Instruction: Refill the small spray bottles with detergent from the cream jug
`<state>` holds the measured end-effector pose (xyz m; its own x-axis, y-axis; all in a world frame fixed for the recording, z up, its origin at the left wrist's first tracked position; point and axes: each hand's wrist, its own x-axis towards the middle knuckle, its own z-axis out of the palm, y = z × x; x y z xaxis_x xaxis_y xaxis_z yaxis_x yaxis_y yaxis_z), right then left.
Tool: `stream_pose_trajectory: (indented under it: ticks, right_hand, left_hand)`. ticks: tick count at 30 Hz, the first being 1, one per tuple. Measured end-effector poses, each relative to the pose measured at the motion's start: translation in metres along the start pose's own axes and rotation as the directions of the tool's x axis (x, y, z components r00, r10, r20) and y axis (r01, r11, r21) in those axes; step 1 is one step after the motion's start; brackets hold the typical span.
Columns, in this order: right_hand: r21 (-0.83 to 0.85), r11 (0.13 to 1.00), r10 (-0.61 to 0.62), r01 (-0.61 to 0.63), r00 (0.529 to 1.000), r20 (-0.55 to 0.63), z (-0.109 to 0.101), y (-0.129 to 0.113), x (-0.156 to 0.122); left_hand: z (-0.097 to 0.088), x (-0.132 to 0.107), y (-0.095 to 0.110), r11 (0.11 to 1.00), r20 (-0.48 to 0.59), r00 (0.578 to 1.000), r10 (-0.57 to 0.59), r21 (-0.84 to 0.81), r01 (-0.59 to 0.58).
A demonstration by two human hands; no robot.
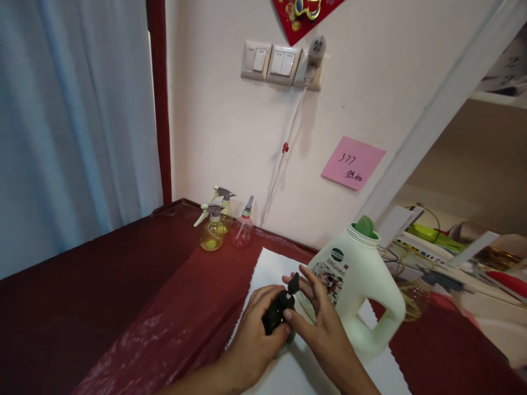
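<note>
Low in the middle of the head view, my left hand is wrapped round a small dark pump bottle, and covers much of its body. The bottle's black pump head points up. My right hand is at the bottle's neck, with the thumb against the collar and the other fingers bent behind the pump head. Close beside the right hand stands a large pale green jug with a handle and a printed label. Something green rests in its mouth. A white cloth lies beneath.
Two yellowish spray bottles and a pink one stand by the wall on the dark red tabletop. Another clear spray bottle is right of the jug. Cluttered shelves fill the right side. A cord hangs from the socket.
</note>
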<state>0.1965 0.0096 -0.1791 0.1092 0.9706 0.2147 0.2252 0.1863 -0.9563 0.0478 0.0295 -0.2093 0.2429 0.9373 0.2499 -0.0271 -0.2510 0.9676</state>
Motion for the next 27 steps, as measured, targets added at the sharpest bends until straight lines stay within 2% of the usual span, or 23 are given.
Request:
stream_pose_trajectory:
  ticks: [3,7,9,15,19,23,25,27]
  right_hand:
    - [0.068,0.998,-0.004,0.006,1.000,-0.026,0.003,0.001,-0.001]
    - [-0.002,1.000,0.002,-0.003,0.984,-0.180,0.012,0.003,0.002]
    - [-0.011,1.000,0.022,-0.025,0.980,-0.200,0.012,0.003,0.002]
    - [0.088,0.996,-0.009,0.013,0.999,-0.048,0.000,0.017,-0.003]
    - [0.151,0.988,0.005,-0.014,0.998,0.060,-0.004,0.041,-0.008]
    - [0.196,0.977,0.062,-0.081,0.993,0.103,0.012,0.055,-0.015]
    - [0.208,0.977,0.032,-0.053,0.994,0.100,0.026,0.055,-0.018]
    - [0.167,0.986,-0.007,0.000,0.999,0.042,0.037,0.052,-0.019]
  left_hand:
    - [0.000,0.000,0.000,1.000,-0.017,1.000,0.008,0.016,-0.007]
    - [-0.001,0.001,0.000,0.999,-0.025,1.000,0.001,0.035,0.000]
    - [-0.001,0.001,-0.001,0.999,-0.010,1.000,-0.002,0.043,0.002]
    - [-0.005,0.001,-0.001,1.000,0.024,1.000,0.009,0.012,-0.009]
    - [-0.016,-0.005,-0.004,0.980,0.100,0.994,-0.042,-0.191,0.061]
    - [-0.021,-0.011,-0.014,0.912,0.027,0.985,-0.171,-0.373,0.169]
    - [-0.021,-0.012,-0.020,0.890,-0.025,0.976,-0.217,-0.415,0.188]
    - [-0.021,-0.009,-0.021,0.890,-0.082,0.968,-0.236,-0.417,0.182]
